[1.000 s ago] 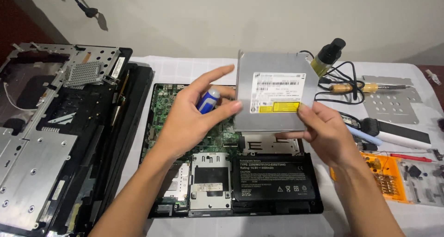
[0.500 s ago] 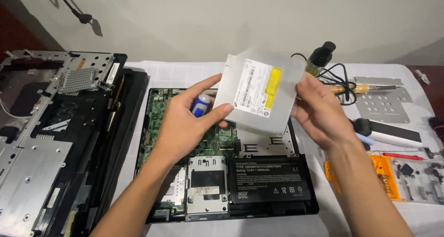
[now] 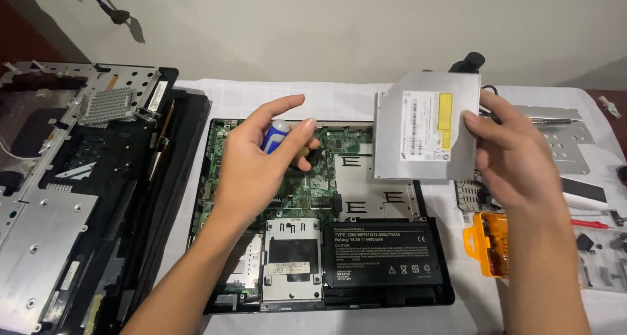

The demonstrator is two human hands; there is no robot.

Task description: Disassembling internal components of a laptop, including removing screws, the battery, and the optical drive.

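Holding: right hand (image 3: 516,155) pinches the silver optical drive (image 3: 426,127) by one edge, aloft over the opened laptop base (image 3: 326,211); left hand (image 3: 261,159) closed on a blue-handled screwdriver (image 3: 275,134). Risk: edge grip slips, drive drops onto exposed circuit board.

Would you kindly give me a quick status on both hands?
Left hand grips blue-handled screwdriver. Right hand holds silver optical drive, lifted above opened laptop. Nothing between them.

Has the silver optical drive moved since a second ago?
Yes. The silver optical drive has gone right, off the open laptop's motherboard, and now sits in the right hand alone; the left hand has let go.
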